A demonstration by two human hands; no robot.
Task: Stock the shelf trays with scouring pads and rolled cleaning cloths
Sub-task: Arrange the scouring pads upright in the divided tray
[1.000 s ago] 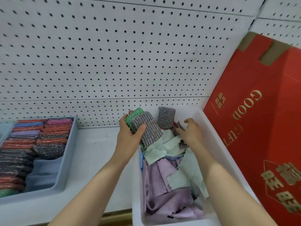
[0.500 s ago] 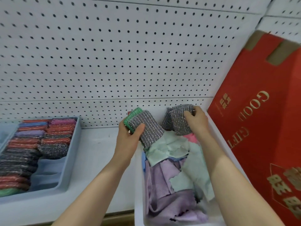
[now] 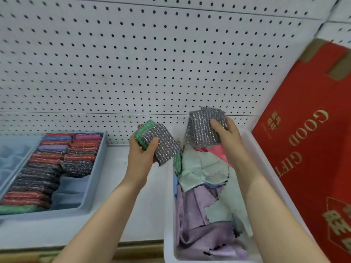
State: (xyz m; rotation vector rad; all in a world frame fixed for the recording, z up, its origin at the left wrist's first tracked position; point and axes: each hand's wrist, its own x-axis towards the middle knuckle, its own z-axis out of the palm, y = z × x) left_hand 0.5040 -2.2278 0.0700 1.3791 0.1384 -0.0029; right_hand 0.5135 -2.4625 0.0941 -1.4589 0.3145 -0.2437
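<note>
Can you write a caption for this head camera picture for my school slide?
Left hand and right hand each hold silver scouring pads above a white bin of cloths.

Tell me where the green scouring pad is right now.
In the head view, centre-left: the green scouring pad sits in the left hand, behind a grey striped pad, above the shelf.

— What do we have behind the shelf?
— We see a white pegboard wall [image 3: 152, 63], its rows of small dark holes running across the whole far side.
— And to the right?
— We see a red cardboard box [image 3: 307, 149] leaning there, printed "GOOD GIFT" in gold, with brown tape [image 3: 340, 70] on its far edge.
</note>
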